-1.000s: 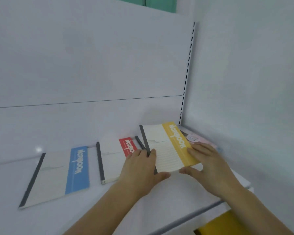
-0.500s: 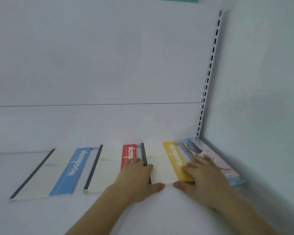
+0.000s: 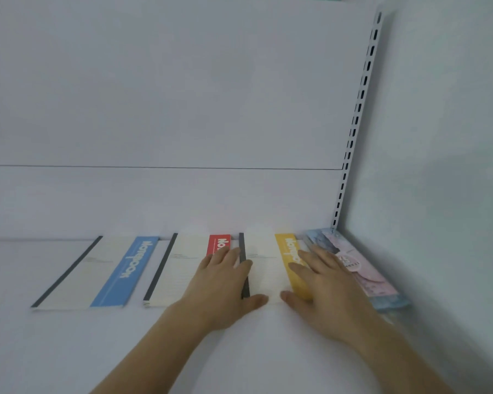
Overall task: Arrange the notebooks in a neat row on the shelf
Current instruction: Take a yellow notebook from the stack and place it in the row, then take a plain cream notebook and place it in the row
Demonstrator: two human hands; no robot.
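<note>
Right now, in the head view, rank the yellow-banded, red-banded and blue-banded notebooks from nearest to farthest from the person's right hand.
1. Yellow-banded notebook: under the right hand, touching it.
2. Red-banded notebook: left of it, beyond the left hand.
3. Blue-banded notebook: far left of the row.

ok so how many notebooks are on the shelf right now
4 at least: blue notebook far left, red notebook next, yellow notebook under both hands, pink-and-blue notebook in the right corner, possibly a stack.
</note>
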